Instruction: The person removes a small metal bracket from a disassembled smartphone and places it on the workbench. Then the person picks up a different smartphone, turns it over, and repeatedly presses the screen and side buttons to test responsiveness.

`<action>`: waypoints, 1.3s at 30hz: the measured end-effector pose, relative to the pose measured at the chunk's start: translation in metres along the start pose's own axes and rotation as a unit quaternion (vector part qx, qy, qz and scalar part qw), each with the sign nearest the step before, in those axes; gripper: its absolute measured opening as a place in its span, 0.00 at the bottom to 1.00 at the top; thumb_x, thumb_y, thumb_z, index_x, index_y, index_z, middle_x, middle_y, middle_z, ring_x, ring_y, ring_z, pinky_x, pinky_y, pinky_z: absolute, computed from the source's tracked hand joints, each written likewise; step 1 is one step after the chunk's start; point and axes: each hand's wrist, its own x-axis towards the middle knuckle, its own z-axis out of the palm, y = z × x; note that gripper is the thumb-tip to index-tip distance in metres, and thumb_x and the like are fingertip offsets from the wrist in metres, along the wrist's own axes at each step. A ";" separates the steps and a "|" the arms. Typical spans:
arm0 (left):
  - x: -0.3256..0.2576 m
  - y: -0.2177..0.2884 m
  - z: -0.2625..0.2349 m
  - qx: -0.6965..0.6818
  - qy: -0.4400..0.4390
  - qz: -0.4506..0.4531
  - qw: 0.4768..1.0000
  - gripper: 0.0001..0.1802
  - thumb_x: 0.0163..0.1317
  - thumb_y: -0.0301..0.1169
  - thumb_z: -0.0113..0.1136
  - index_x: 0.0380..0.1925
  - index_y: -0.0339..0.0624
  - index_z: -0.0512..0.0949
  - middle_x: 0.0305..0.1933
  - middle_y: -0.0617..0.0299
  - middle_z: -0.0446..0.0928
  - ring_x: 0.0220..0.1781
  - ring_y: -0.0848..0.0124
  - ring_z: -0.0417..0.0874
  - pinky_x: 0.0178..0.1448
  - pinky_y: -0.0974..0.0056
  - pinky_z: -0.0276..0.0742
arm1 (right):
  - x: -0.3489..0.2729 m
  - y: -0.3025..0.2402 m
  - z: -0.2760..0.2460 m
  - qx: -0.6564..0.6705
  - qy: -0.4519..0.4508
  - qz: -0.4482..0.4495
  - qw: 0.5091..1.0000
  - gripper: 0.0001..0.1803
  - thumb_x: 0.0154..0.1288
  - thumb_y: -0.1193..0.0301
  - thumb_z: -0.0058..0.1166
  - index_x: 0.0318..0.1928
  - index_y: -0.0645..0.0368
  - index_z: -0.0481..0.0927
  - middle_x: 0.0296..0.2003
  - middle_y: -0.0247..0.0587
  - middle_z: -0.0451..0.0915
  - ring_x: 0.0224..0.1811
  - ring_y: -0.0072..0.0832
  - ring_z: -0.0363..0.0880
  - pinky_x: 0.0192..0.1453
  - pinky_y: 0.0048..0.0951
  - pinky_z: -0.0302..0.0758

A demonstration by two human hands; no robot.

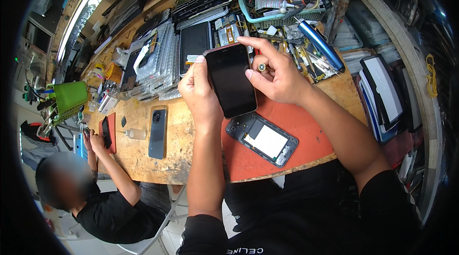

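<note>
A dark smartphone (231,80) with a blank black screen is held upright above the bench. My left hand (198,93) grips its left edge, thumb along the front. At the opposite edge is my right hand (279,71), its index finger at the top corner and its thumb against the side. Between my curled right fingers shows a small round gold-rimmed end with a cross mark (261,67); the rest of that thing is hidden. Below the smartphone, an opened phone housing (263,139) with a white rectangle inside lies on a red mat (239,162).
Left of my left forearm lies another phone (158,132) near a small bottle (136,134). Bubble-wrapped stacks (160,64) and a teal basket (287,20) of supplies fill the back. A blue cylinder (321,45) lies among tools. A co-worker (112,207) sits at left.
</note>
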 end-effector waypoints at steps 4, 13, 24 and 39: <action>-0.001 -0.001 -0.001 0.004 -0.010 0.006 1.000 0.20 0.84 0.35 0.52 0.42 0.30 0.87 0.38 0.61 0.87 0.36 0.79 0.83 0.41 0.71 0.80 | 0.000 0.002 0.001 0.003 0.005 -0.015 1.000 0.37 0.69 0.79 0.60 0.78 0.56 0.67 0.23 0.25 0.73 0.22 0.12 0.64 0.30 0.20 0.65; -0.001 0.002 0.000 -0.002 -0.006 -0.002 1.000 0.18 0.83 0.34 0.53 0.39 0.33 0.85 0.38 0.58 0.87 0.36 0.74 0.87 0.42 0.69 0.84 | 0.000 0.000 0.000 0.004 0.002 -0.003 1.000 0.37 0.69 0.79 0.60 0.78 0.56 0.66 0.23 0.24 0.74 0.22 0.11 0.64 0.30 0.20 0.65; -0.002 0.000 0.000 -0.001 -0.007 0.007 1.000 0.20 0.84 0.35 0.52 0.43 0.29 0.87 0.38 0.61 0.87 0.35 0.79 0.83 0.40 0.71 0.79 | 0.000 0.002 0.001 0.003 0.004 -0.023 1.000 0.38 0.69 0.79 0.60 0.78 0.56 0.66 0.23 0.25 0.73 0.22 0.11 0.64 0.30 0.20 0.65; -0.001 0.000 0.001 0.004 0.007 -0.006 1.000 0.20 0.84 0.35 0.52 0.39 0.30 0.86 0.36 0.63 0.85 0.34 0.80 0.80 0.39 0.72 0.77 | -0.001 0.003 -0.001 0.012 -0.012 0.004 1.000 0.39 0.68 0.79 0.57 0.79 0.57 0.65 0.23 0.26 0.73 0.24 0.13 0.66 0.33 0.22 0.67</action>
